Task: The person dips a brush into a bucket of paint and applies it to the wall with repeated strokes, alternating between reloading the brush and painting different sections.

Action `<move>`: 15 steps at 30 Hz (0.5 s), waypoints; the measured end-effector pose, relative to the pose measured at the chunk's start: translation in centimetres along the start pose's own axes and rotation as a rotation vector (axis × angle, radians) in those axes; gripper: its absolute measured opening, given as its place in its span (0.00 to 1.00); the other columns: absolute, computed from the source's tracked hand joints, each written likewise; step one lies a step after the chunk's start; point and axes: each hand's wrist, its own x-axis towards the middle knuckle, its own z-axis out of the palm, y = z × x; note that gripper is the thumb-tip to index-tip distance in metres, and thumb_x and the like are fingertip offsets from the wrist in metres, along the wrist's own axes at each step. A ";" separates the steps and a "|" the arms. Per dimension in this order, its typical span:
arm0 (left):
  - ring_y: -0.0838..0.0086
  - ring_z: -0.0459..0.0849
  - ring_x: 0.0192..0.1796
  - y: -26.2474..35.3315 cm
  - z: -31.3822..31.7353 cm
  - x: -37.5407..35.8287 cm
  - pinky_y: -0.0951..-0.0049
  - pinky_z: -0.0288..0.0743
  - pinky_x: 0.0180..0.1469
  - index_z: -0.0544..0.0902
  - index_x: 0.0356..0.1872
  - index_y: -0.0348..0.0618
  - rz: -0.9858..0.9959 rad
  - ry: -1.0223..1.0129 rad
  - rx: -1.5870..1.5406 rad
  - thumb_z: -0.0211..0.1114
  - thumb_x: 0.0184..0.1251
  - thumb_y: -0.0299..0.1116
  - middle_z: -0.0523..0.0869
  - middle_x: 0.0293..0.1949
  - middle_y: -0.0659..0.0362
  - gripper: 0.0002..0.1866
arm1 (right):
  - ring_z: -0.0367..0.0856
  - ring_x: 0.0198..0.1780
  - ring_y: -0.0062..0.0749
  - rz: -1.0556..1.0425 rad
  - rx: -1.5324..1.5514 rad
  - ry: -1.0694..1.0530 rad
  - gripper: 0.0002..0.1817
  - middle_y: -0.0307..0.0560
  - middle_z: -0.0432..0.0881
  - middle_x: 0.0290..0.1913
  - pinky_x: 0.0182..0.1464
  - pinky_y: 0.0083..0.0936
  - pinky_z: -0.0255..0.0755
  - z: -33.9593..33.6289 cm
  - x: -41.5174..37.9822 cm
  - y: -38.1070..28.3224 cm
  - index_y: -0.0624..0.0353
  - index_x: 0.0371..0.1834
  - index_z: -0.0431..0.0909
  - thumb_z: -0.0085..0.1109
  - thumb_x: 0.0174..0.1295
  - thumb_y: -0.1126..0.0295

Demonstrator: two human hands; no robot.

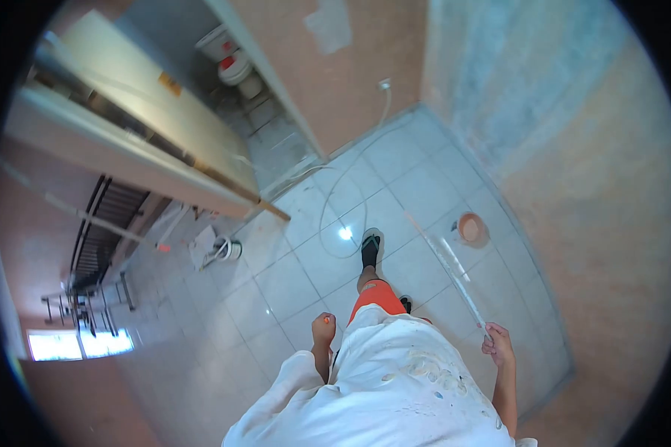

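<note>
My right hand [499, 344] is closed round the lower end of a long, thin pale pole [455, 277], which slants up and to the left over the tiled floor. Its far end is blurred. At the left of my body, my left hand [323, 328] is closed in a fist, with a small orange bit showing at the fingers; what it holds, if anything, is too small to name. An orange-brown bucket [470, 227] stands on the floor to the right of the pole.
A loose cable [320, 216] loops over the tiles from a wall socket [385, 84]. Left are an open door [156, 97], a doorway with a toilet [236, 68], a white bucket [230, 249] and a metal frame [89, 304]. Walls stand ahead and at right.
</note>
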 end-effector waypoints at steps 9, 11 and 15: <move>0.51 0.88 0.36 -3.6 -3.4 -2.4 0.58 0.79 0.41 0.88 0.32 0.39 -0.155 0.322 -0.337 0.62 0.63 0.36 0.88 0.30 0.45 0.12 | 0.57 0.14 0.14 0.046 -0.519 -0.204 0.14 0.30 0.63 0.16 0.16 0.18 0.51 12.3 10.8 -4.3 0.63 0.50 0.81 0.62 0.68 0.65; 0.52 0.88 0.35 -5.6 -3.7 -4.4 0.59 0.79 0.40 0.88 0.32 0.38 -0.225 0.396 -0.353 0.62 0.63 0.35 0.88 0.30 0.45 0.11 | 0.60 0.15 0.16 -0.039 -0.758 -0.225 0.13 0.31 0.65 0.17 0.16 0.19 0.53 18.1 12.6 -5.2 0.63 0.47 0.81 0.63 0.66 0.65; 0.57 0.87 0.33 -14.1 -2.4 -9.3 0.62 0.78 0.39 0.87 0.31 0.37 -0.310 0.562 -0.373 0.63 0.61 0.33 0.88 0.28 0.46 0.10 | 0.65 0.16 0.19 -0.305 -1.179 -0.378 0.12 0.35 0.70 0.17 0.16 0.21 0.58 30.9 17.2 -5.4 0.64 0.36 0.83 0.61 0.64 0.64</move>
